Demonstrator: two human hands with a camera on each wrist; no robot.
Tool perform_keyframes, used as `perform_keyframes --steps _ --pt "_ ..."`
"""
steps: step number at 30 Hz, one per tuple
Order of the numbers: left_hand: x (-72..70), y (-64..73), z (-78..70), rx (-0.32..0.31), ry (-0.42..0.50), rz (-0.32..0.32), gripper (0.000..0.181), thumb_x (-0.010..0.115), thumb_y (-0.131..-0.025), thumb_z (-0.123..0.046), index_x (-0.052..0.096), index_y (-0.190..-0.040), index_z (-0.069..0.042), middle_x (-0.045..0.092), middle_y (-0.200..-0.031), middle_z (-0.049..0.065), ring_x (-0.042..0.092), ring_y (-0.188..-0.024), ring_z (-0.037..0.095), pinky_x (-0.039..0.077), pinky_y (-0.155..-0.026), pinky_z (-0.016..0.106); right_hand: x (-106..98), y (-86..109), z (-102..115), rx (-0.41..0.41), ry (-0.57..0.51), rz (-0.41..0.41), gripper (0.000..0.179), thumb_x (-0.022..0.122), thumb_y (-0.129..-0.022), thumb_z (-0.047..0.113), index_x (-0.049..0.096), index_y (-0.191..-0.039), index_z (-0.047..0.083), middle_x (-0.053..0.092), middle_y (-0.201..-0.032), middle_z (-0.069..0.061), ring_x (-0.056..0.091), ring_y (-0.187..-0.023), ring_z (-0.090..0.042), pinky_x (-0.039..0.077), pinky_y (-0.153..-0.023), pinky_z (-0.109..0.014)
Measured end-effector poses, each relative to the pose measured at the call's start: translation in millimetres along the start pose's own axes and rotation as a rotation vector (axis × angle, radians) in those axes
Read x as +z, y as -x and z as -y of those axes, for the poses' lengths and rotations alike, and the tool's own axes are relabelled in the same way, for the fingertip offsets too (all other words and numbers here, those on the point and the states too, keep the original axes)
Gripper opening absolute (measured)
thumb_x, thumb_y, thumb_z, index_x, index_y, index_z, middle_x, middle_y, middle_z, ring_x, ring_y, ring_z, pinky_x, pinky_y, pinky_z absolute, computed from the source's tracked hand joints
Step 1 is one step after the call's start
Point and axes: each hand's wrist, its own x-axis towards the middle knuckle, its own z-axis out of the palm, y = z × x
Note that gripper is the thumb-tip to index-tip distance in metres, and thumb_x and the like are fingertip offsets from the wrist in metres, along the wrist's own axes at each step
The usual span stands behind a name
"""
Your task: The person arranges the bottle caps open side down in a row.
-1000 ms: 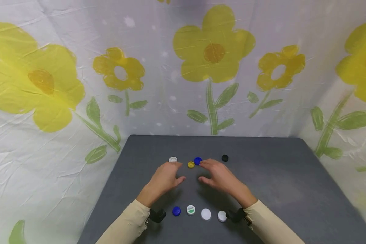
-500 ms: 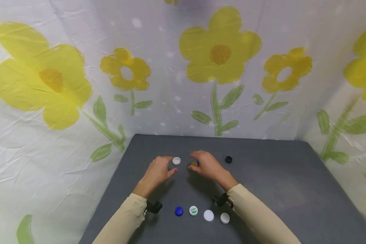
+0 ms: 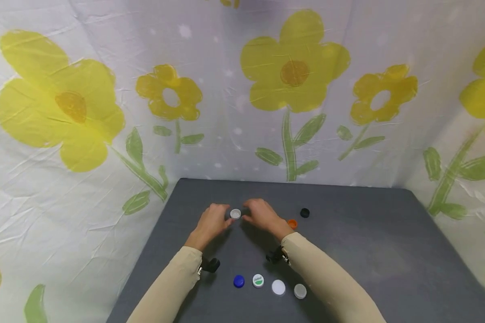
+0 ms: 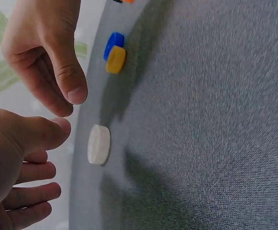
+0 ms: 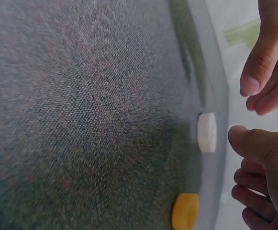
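Observation:
A white bottle cap (image 3: 235, 214) lies hollow side up on the grey table between my two hands. My left hand (image 3: 211, 225) hovers just left of it, fingers loosely bent and holding nothing. Opposite, my right hand (image 3: 262, 216) hovers close to the cap's right side, also holding nothing. In the left wrist view, a blue cap (image 4: 113, 44) and a yellow cap (image 4: 116, 60) lie against each other below the right hand; in the head view that hand hides them. An orange cap (image 3: 293, 223) shows beside the right wrist.
A black cap (image 3: 305, 212) lies at the back right. Nearer the front is a row: a blue cap (image 3: 239, 281), a white cap with green print (image 3: 258, 281) and two plain white caps (image 3: 278, 287). A flowered curtain (image 3: 226, 148) hangs behind the table (image 3: 368, 242).
My right hand has moved left, past the blue and yellow caps to the white cap, uncovering the orange cap. My left hand has drawn back from over the white cap to its left side.

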Motion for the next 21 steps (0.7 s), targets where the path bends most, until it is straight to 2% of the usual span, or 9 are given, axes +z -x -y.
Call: perform_keyframes --steps 6,14,21 --pt "14.3 -11.4 8.3 -0.034 0.003 0.041 0.041 0.082 -0.084 -0.026 0.072 -0.118 -0.004 0.074 -0.109 0.015 0.071 -0.098 0.036 0.056 -0.080 0.051 14 -13.0 -3 0.069 0.017 0.043 0.031 0.079 -0.088 0.022 0.072 -0.112 0.004 0.074 -0.109 -0.012 0.070 -0.102 -0.031 0.055 -0.087 -0.046" --pt "32.8 -18.9 16.6 -0.058 0.008 0.081 0.038 0.080 -0.087 -0.023 0.071 -0.119 -0.006 0.073 -0.108 0.017 0.071 -0.097 0.038 0.055 -0.079 0.052 31 -21.8 -6 0.102 0.022 0.061 0.021 0.079 -0.087 0.025 0.074 -0.100 0.009 0.074 -0.097 -0.007 0.070 -0.093 -0.027 0.055 -0.080 -0.044" --pt "44.9 -19.4 21.9 -0.046 0.025 0.068 0.020 0.080 -0.086 -0.023 0.076 -0.102 -0.011 0.075 -0.098 0.012 0.072 -0.089 0.035 0.055 -0.072 0.051 36 -21.8 -5 0.115 0.004 0.060 0.018 0.078 -0.088 0.024 0.074 -0.096 0.009 0.074 -0.095 -0.007 0.070 -0.091 -0.026 0.055 -0.079 -0.043"
